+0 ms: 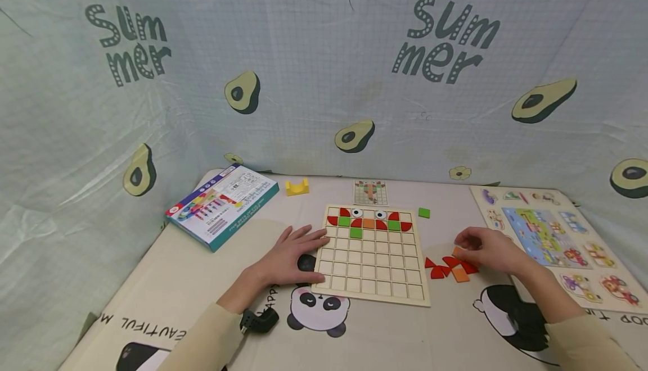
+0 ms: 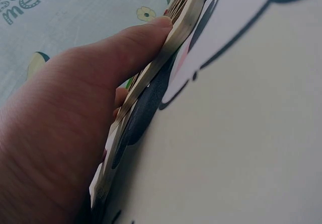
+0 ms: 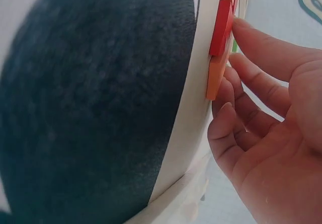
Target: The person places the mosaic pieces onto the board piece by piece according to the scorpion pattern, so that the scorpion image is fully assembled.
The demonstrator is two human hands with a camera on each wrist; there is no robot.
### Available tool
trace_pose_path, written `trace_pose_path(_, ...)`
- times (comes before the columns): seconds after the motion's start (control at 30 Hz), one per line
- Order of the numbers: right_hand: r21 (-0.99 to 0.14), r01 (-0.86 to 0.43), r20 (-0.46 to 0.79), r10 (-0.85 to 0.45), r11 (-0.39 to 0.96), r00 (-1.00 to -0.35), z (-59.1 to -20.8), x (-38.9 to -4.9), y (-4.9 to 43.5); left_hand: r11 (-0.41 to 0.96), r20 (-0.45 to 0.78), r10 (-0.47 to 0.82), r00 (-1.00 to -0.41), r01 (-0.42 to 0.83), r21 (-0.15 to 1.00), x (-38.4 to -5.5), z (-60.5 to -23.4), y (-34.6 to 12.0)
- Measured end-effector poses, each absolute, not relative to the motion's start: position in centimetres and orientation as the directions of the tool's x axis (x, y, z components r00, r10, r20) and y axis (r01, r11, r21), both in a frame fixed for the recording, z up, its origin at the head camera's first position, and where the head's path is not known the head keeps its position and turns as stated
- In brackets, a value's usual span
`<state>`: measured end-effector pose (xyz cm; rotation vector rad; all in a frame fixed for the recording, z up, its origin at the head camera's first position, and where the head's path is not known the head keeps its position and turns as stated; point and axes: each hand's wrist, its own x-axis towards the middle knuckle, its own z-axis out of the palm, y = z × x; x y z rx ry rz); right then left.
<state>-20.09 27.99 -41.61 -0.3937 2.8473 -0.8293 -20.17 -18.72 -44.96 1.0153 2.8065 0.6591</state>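
A square wooden grid board (image 1: 382, 258) lies on the table, its top rows partly filled with red, green and orange tiles and two eye tiles. My left hand (image 1: 296, 256) rests at its left edge, fingers spread and straight; in the left wrist view the thumb (image 2: 136, 45) lies along the board's edge (image 2: 178, 40). To the right of the board, my right hand (image 1: 488, 250) is over a small pile of tiles, its thumb and curled fingertips at an orange tile (image 1: 457, 252). Red tiles (image 1: 437, 272) and another orange tile (image 1: 460, 274) lie beside it.
A pattern card (image 1: 370, 192) lies behind the board, with a green tile (image 1: 424, 212) to its right. A yellow block (image 1: 297, 187) and a boxed game (image 1: 223, 205) are at the back left. On the right lies a large picture puzzle board (image 1: 597, 247).
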Motion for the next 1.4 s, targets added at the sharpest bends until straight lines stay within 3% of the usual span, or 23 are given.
trace_pose_path(0.4, -0.516, -0.241, -0.074, -0.323, 0.822, -0.943, -41.3, -20.1, 27.6, 0.689, 0.061, 0.629, -0.775, 0.591, 0.419, -20.2, -45.0, -18.7)
trace_pose_path(1.4, -0.623, -0.283, -0.019, -0.375, 0.729, -0.927, -40.5, -21.7, 25.0, 0.700, 0.060, 0.619, -0.783, 0.584, 0.411, -20.3, -45.4, -18.7)
